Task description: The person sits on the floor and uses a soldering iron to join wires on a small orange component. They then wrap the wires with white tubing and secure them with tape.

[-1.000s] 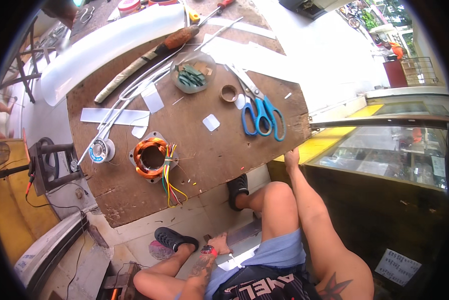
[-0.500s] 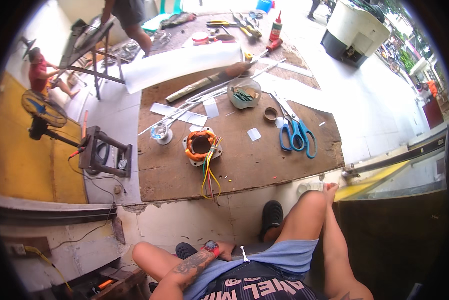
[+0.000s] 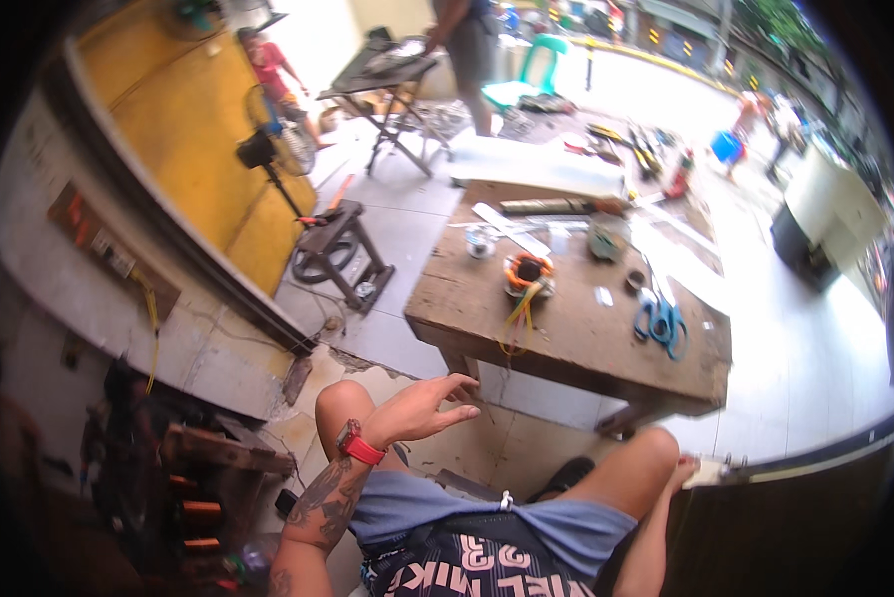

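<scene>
My left hand [image 3: 427, 408], with a red watch [image 3: 361, 444] on its wrist, is raised above my left thigh. Its fingers are stretched forward and hold nothing. Beyond it, on the wooden table [image 3: 576, 338], sits a motor stator [image 3: 529, 271] with orange windings; its coloured lead wires [image 3: 519, 316] hang toward the near edge. My right hand [image 3: 682, 472] is low beside my right knee, mostly hidden, and its grip does not show. Nearest to it on the tabletop are blue-handled scissors [image 3: 659, 326] and a brown tape ring [image 3: 635, 280].
A wire spool [image 3: 480, 242], a clear bowl [image 3: 606, 239] and white sheet [image 3: 537, 164] are on the table. Left stand a small stool [image 3: 342, 249] and a fan [image 3: 268, 149]. A person [image 3: 462, 50] stands at the back beside a folding table [image 3: 382, 80]. Tools lie farther back.
My left hand has risen from my lap and reached forward with fingers extended. The view has swung left, so the table appears farther right. My right hand stays by my right knee.
</scene>
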A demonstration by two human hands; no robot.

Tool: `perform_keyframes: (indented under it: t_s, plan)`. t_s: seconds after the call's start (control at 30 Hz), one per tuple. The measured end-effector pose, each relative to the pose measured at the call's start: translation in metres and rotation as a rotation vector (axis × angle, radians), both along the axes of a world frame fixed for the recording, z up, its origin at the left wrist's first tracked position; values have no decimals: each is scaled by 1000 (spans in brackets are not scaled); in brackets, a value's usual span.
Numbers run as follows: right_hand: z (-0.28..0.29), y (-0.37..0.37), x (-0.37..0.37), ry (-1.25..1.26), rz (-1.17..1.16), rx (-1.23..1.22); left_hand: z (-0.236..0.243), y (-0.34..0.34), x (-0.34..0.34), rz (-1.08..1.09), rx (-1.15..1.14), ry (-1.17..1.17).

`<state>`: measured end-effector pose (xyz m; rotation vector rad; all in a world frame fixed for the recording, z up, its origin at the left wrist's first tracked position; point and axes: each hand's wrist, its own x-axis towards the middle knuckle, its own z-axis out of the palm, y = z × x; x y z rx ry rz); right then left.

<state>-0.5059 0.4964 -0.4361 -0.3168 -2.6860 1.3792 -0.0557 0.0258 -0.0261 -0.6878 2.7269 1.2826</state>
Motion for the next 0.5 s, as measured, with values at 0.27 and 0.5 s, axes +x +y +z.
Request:
perform_keyframes:
  t_s: [0.27, 0.5]
  plan:
    - [240, -8, 73, 350, 390, -189, 35, -102, 52, 333, -73, 289]
    - [448, -174, 105, 525, 535, -247, -18, -390, 38, 1108, -671, 315]
